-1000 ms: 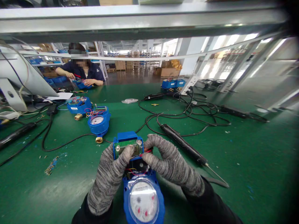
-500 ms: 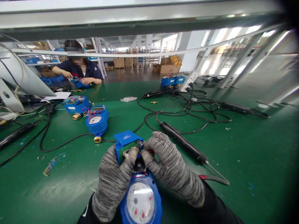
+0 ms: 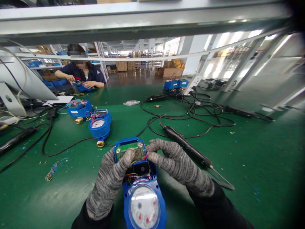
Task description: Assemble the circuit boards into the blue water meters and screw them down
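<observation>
Before me a blue water meter [image 3: 144, 203] lies dial up, with coloured wires [image 3: 134, 176] showing in its open upper housing. Above that housing, a blue casing with a green circuit board [image 3: 124, 147] and a small display is tilted towards me. My left hand [image 3: 111, 181], in a grey knit glove, grips the casing's left side, thumb across the display. At the right edge of the board, the fingertips of my gloved right hand [image 3: 176, 162] are pinched together beside a bit of red wire [image 3: 145, 157]. Brassy bits show at those fingertips, too small to make out.
A black electric screwdriver [image 3: 188, 146] lies to the right, its cable looping behind. Two open meters [image 3: 99, 127] stand at left, near loose screws [image 3: 51, 171]. Across the green table [image 3: 78, 184] a person [image 3: 82, 74] handles another meter. A metal beam [image 3: 143, 24] spans above.
The casing has tipped so its board and display now face me. My right hand has shifted slightly right and away from the middle, uncovering the wires and black part in the housing.
</observation>
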### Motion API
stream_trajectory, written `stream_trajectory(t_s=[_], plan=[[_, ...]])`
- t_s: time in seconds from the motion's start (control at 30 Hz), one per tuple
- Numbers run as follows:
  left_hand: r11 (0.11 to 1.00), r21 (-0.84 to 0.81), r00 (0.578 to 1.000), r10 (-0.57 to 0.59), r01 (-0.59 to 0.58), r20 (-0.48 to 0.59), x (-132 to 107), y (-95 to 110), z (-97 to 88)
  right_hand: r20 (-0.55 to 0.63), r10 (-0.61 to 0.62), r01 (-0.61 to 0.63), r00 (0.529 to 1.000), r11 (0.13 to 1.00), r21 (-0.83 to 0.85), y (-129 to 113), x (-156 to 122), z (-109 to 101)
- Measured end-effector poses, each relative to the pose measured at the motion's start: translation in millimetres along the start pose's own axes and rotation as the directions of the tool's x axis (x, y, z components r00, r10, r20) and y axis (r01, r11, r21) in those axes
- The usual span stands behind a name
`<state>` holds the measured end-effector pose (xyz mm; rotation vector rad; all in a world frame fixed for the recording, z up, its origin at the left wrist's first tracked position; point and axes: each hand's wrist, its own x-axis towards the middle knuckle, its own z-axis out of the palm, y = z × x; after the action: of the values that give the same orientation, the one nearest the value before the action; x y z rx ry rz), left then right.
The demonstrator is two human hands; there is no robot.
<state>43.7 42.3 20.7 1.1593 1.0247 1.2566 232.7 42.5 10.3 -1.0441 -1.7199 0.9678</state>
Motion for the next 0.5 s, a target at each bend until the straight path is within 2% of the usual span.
stream_trajectory(t_s=[0.17, 0.37, 0.5], plan=[[0.999, 0.027, 1.0, 0.022, -0.023, 0.016, 1, -3, -5.2, 0.093, 0.057, -0.069, 0.994, 0.988, 0.137, 4, 2, -6], [0.999, -0.008, 0.996, 0.035, -0.034, 0.087, 2, -4, -8.6, 0.102, 0.054, -0.079, 0.993, 0.962, 0.263, 7, 3, 2], [1.0, -0.027, 0.998, 0.013, -0.011, 0.061, 4, -10, -16.3, 0.081, 0.051, -0.072, 0.995, 0.958, 0.279, 5, 4, 10]])
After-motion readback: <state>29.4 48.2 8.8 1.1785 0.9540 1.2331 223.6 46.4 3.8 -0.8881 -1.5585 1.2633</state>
